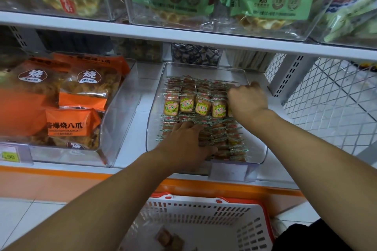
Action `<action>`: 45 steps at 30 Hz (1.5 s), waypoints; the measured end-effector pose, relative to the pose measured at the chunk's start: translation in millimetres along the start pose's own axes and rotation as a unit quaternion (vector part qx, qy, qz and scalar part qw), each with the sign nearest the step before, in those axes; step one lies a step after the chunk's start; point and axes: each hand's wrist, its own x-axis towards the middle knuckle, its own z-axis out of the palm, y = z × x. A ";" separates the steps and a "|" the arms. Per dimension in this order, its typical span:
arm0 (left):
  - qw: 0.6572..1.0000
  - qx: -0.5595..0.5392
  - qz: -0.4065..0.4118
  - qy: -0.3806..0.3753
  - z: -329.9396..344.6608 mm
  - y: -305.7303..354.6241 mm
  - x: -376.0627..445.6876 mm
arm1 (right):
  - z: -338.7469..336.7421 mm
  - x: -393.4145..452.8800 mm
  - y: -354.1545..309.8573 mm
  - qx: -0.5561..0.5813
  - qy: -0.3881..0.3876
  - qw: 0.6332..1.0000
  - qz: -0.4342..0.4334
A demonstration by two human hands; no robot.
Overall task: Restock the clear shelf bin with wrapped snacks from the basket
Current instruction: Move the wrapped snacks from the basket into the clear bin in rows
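Basket [206, 228] at 6 o'clock, nearly emptied: a few snacks [169, 239] on its floor. Bin [155, 96] directly at 12 from it, packed in rows running 9 to 3. Left hand [183, 144] rests, fingers loosely bent, on the front rows; right hand [247, 101] curls over packets at the 3 o'clock edge, grip uncertain. Left hand lies nearer the basket.

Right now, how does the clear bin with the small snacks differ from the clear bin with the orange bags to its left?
The snack bin holds many small wrapped snacks packed in neat rows; the orange-bag bin holds a few large orange bags piled loosely. Both hands, left hand and right hand, are in the snack bin; none touches the orange-bag bin. Both bins are clear plastic on the same shelf.
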 end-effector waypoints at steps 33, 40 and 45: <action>0.997 -0.011 -0.030 0.068 -6.3 -10.8 3.8 | 23.7 13.2 -34.9 0.281 0.089 0.953 -0.072; 0.997 0.000 -0.033 0.067 -3.6 -10.2 0.8 | 28.2 17.5 -42.3 0.287 0.098 0.953 0.006; 0.997 0.012 -0.039 0.067 -5.1 -9.7 -1.6 | 32.5 18.8 -47.1 0.262 0.108 0.958 0.029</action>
